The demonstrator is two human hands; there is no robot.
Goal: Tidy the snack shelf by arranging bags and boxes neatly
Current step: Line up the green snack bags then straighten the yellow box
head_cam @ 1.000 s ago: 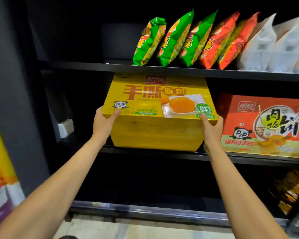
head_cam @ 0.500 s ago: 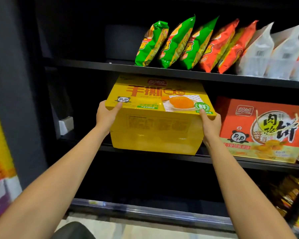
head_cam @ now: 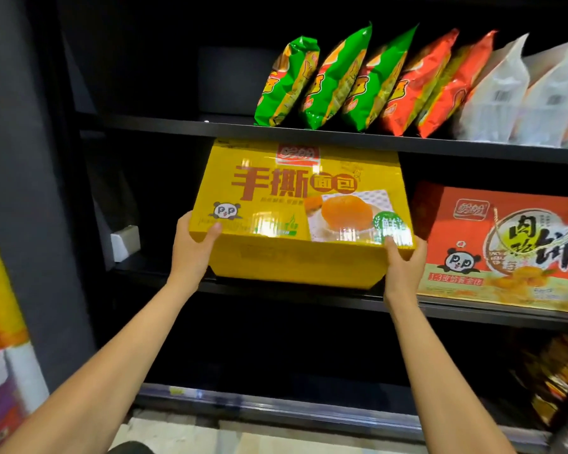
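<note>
On middle shelf (head_cam: pixel 309 291): left hand (head_cam: pixel 191 249), right hand (head_cam: pixel 404 263) grip yellow box (head_cam: pixel 295 231) corners, thumbs on top.

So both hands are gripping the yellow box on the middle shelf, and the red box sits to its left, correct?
Not quite. The head view shows the red box to the right of the yellow box. Both the left hand and right hand do grip it on the middle shelf.

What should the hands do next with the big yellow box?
Probably slide the yellow box further back. Both hands, left and right, grip its front corners, and its front sticks out past the shelf edge, ahead of the red box.
</note>
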